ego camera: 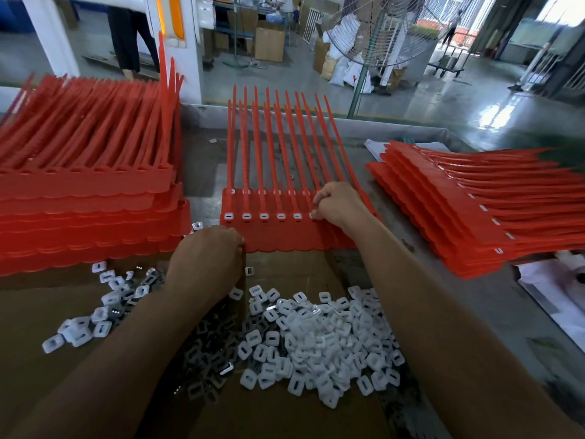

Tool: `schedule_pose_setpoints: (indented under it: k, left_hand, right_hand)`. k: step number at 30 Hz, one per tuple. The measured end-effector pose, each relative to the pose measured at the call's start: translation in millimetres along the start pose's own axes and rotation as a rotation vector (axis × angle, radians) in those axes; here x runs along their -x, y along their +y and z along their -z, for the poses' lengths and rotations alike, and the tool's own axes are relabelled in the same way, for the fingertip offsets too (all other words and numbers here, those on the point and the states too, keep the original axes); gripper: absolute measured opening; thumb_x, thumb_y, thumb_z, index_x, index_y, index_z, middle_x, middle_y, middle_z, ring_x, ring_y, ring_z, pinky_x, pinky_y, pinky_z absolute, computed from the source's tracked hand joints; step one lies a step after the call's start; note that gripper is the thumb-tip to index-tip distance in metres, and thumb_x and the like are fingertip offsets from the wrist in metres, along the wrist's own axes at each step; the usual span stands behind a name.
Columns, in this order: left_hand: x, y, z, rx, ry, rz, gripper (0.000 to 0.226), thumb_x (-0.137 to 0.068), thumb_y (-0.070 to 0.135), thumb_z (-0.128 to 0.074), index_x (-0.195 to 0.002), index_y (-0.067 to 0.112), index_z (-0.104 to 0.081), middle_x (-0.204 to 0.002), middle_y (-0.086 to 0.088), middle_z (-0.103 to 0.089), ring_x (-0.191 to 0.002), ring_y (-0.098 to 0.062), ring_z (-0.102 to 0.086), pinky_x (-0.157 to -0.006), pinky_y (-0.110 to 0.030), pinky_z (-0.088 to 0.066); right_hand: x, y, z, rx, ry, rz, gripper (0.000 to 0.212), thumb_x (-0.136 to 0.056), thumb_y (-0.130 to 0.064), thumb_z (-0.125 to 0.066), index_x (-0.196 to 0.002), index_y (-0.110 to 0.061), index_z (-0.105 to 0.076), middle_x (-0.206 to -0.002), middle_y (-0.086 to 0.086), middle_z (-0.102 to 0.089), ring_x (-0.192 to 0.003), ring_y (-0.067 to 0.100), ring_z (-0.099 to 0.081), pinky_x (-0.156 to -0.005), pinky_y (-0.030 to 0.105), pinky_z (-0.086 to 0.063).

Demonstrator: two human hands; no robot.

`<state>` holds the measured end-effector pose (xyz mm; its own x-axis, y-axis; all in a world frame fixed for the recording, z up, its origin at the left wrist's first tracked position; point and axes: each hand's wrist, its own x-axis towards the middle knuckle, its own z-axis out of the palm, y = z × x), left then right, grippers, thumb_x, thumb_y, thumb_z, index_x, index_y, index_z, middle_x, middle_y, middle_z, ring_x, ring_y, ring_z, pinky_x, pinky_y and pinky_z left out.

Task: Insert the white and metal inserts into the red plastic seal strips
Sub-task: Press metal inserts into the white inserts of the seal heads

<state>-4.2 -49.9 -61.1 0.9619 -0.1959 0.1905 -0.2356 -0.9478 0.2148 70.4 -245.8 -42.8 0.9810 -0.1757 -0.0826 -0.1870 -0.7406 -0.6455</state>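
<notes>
Tabletop (202,160) carries it all. Left stack (85,198) of red strips sits at the left edge and the right stack (459,210) at the right edge. Cardboard (285,416) covers the near edge. The working sheet (285,236) of strips lies mid-table, its near edge on the cardboard.

White inserts (323,337) are heaped near-centre on the cardboard, with metal inserts (209,343) just left of them.

Left hand (205,255) is curled at the sheet's near-left corner; we cannot tell what it grips. Right hand (340,202) has a narrow pinch, probably on a white insert (312,214) at the sixth slot, but the fingers hide most of it. Five seated inserts (264,216) fill the slots to its left.

We judge the step as mid-row insertion. Next move: press this one flush, fetch another from the heap, and line it up with the next slot to the right.
</notes>
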Motion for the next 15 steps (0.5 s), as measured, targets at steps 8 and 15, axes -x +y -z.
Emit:
schedule_pose_setpoints:
  k: [8,15]
  left_hand:
    - [1.8,0.7,0.6,0.008,0.010,-0.009,0.028,-0.093,0.020,-0.039,-0.106,0.018,-0.063,-0.112,-0.002,-0.062,-0.098,-0.016,-0.059,-0.080,-0.026,-0.043]
    - [0.2,-0.8,-1.3,0.009,0.022,-0.013,0.028,-0.092,0.021,-0.039,-0.105,0.018,-0.064,-0.112,-0.001,-0.062,-0.097,-0.016,-0.059,-0.081,-0.026,-0.044]
  right_hand:
    - [-2.8,1.5,-3.9,0.007,0.034,-0.027,0.008,-0.078,0.000,-0.064,-0.074,-0.005,-0.062,-0.071,-0.004,-0.058,-0.067,0.009,-0.051,-0.051,0.020,-0.035]
    - [3.1,7.4,-3.7,0.001,0.055,0.031,0.031,-0.076,-0.005,-0.071,-0.057,-0.020,-0.050,-0.073,-0.007,-0.053,-0.072,0.010,-0.049,-0.069,0.025,-0.038]
